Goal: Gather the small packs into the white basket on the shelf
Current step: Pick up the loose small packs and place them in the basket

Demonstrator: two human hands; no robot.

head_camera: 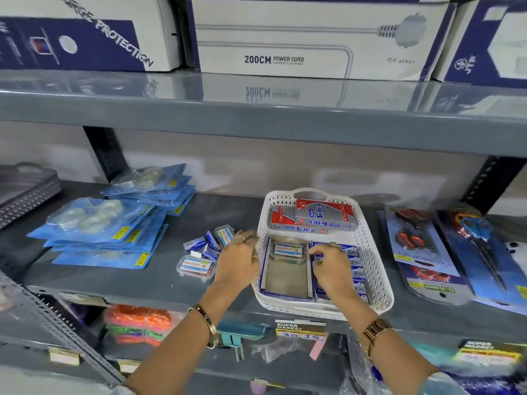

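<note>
in the head view, the white basket point(368, 232) sits on the grey shelf point(159, 280) at centre right of the frame, holding two red-and-silver boxes point(313, 219) at its far end, an open tray point(285, 276) with a clear case point(287, 250) in it, and a row of small blue packs point(355, 265) along its right side. the right hand point(332, 265) is inside the basket over that row, fingers curled down onto the packs; whether it grips one or only presses them into line cannot be told. the left hand point(239, 259) rests at the basket's left rim, fingers loosely bent, and nothing can be seen in its hold. more loose packs point(204, 246) lie in a small heap just left of it, with another clear case point(196, 267) nearby. the risk from here seems to be the left hand nudging the heap and scattering packs toward the shelf edge, or the basket sliding forward, since its near rim sits at the shelf's front lip.
</note>
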